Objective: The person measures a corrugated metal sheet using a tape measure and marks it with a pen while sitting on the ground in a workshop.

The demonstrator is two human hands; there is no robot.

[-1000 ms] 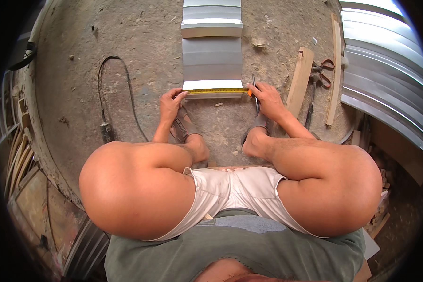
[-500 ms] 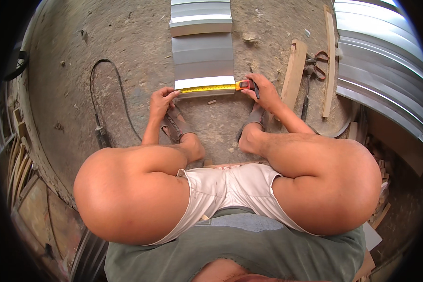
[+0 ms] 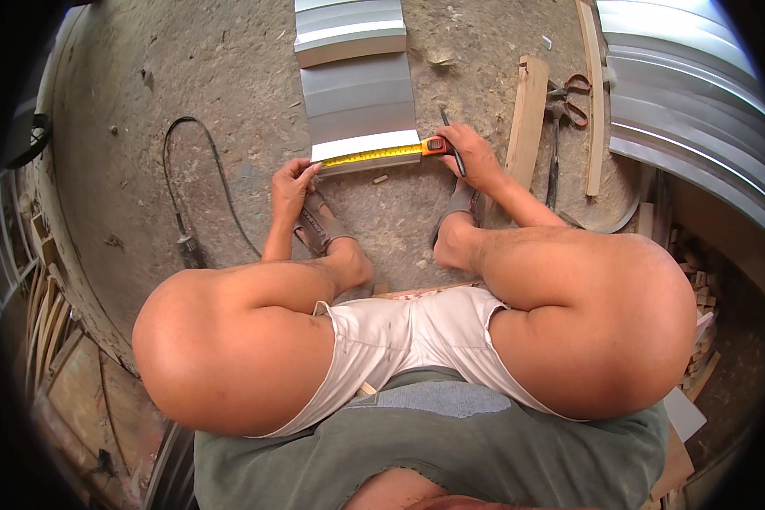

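A strip of corrugated silver sheet metal (image 3: 357, 93) lies on the ground ahead of my feet. Across its near end stretches the yellow blade of a tape measure (image 3: 371, 156). My left hand (image 3: 293, 185) pinches the blade's free end at the sheet's left edge. At the right edge, my right hand (image 3: 474, 156) grips the red and black tape case. A dark, slim pencil-like marker (image 3: 453, 146) also sticks out between the fingers of that hand.
To the right lie a wooden board (image 3: 529, 115), a thin wooden strip (image 3: 592, 110), and snips with reddish-brown handles (image 3: 575, 100). Larger corrugated sheets (image 3: 680, 85) rest at the far right. A black cord (image 3: 217, 161) loops on the ground at left.
The view has shifted slightly, so the sheet sits a little further left and more tilted in the picture. Both hands keep their hold on the tape measure across the sheet's end.
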